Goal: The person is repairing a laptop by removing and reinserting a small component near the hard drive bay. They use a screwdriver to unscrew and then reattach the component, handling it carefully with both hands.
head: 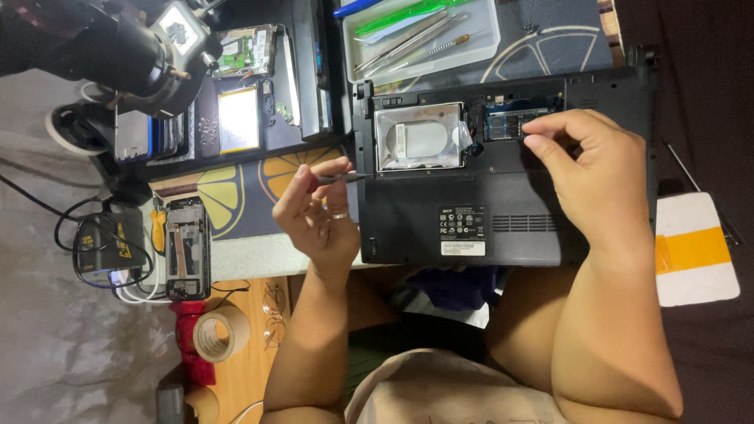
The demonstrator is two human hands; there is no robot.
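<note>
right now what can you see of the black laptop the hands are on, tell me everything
The black laptop lies bottom up on the work surface, its matte plastic base showing vent slits and labels. A cover is off: a silvery drive in its bay and a memory slot are exposed. The right hand pinches at the memory slot; the left hand holds a thin dark tool at the laptop's edge.
</note>
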